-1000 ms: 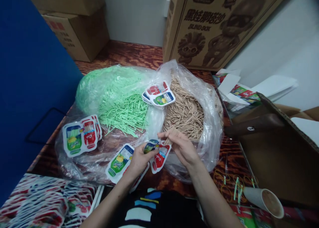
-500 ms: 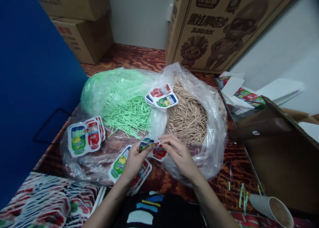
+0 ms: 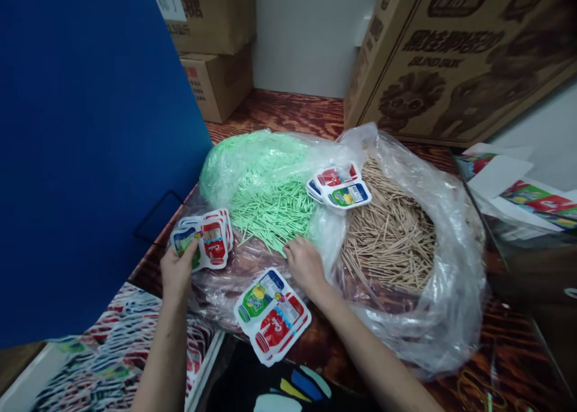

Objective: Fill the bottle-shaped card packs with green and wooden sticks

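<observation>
My left hand (image 3: 175,274) is at the stack of printed drink-jar cards (image 3: 213,241) on the left, its thumb pressed over the green jar of the top card. At the front edge of the heap of thin green sticks (image 3: 274,214), my right hand (image 3: 306,266) has its fingers curled together. A bit of green shows by its fingertips; what they hold is hidden. Between my forearms lies a second stack of cards (image 3: 273,316). More cards (image 3: 340,187) rest on the plastic between the green sticks and the brown sticks (image 3: 387,226).
Clear plastic bags (image 3: 455,316) spread around both stick heaps. A blue panel (image 3: 90,130) rises at left, above a box of many cards (image 3: 112,352). Cardboard boxes (image 3: 225,81) and a large carton (image 3: 424,69) stand behind. Folded printed cartons (image 3: 518,184) and rubber bands (image 3: 480,391) are at right.
The view has swung left. My hands, together on one card before, are apart: the left has moved to the left card stack, the right to the green sticks.
</observation>
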A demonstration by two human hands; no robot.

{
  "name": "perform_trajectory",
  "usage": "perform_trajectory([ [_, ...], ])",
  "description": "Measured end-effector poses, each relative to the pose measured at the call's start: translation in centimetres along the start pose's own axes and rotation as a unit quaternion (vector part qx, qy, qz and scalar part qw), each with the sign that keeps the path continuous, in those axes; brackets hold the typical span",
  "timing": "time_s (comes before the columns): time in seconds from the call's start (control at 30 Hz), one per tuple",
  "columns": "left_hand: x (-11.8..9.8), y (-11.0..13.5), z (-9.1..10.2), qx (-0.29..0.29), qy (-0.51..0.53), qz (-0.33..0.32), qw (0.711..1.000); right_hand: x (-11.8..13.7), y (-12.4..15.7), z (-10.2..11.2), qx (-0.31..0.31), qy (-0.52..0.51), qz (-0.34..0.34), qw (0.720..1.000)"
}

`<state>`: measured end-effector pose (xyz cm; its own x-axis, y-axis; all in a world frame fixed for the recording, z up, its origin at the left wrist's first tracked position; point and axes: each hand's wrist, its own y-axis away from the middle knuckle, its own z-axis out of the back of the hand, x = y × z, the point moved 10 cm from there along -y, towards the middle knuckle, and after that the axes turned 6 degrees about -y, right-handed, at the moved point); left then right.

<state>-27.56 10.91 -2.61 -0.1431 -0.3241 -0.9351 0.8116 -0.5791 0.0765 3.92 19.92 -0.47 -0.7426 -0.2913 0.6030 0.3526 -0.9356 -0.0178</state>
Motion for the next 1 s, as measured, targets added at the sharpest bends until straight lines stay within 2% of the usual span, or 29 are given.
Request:
perform_trajectory([
  [0.07,-0.9,-0.5,0.2,-0.050,-0.129,-0.063,0.988,1.1,-1.9,-1.6,0.011,0.120,0.000,0.993],
  [0.13,-2.1,-0.2,0.0,-0.088,-0.221,-0.118,0.964,2.2,-3.3,-3.0,0.029,0.188,0.010,0.982],
  [0.23,-3.5,0.7,-0.4,-0.122,-0.263,-0.171,0.942,3.2,-4.4,-4.3,0.064,0.235,0.024,0.970],
  [0.33,-4.5,1.5,-0.3,-0.152,-0.286,-0.206,0.923,3.3,-4.5,-4.8,0.096,0.232,0.025,0.968],
  [0.5,-5.2,3.3,0.1,-0.163,-0.275,-0.266,0.910,0.8,-4.2,-4.4,0.127,0.016,-0.058,0.990],
  [0.57,-5.9,4.6,0.1,-0.155,-0.262,-0.284,0.909,-0.5,-4.2,-4.6,0.156,-0.075,-0.087,0.981],
  [0.7,-8.2,7.8,-1.3,-0.126,-0.211,-0.325,0.913,-2.6,-3.9,-4.8,0.211,-0.224,-0.144,0.941],
  [0.77,-9.1,8.9,-3.2,-0.063,-0.160,-0.325,0.930,-3.0,-3.5,-4.4,0.214,-0.354,-0.160,0.896],
  [0.8,-9.1,9.2,-4.6,-0.014,-0.123,-0.311,0.942,-2.9,-3.1,-4.2,0.212,-0.443,-0.168,0.855],
  [0.83,-8.9,9.3,-6.2,0.043,-0.077,-0.282,0.955,-2.7,-2.7,-4.1,0.211,-0.533,-0.174,0.801],
  [0.9,-7.6,9.5,-10.0,0.165,0.028,-0.176,0.970,-2.4,-1.7,-3.9,0.211,-0.663,-0.185,0.694],
  [0.93,-6.7,9.7,-12.0,0.220,0.081,-0.107,0.966,-2.4,-1.2,-4.0,0.214,-0.690,-0.189,0.665],
  [1.0,-5.2,10.6,-15.7,0.299,0.169,0.019,0.939,-2.5,-0.3,-4.5,0.219,-0.712,-0.197,0.638],
])
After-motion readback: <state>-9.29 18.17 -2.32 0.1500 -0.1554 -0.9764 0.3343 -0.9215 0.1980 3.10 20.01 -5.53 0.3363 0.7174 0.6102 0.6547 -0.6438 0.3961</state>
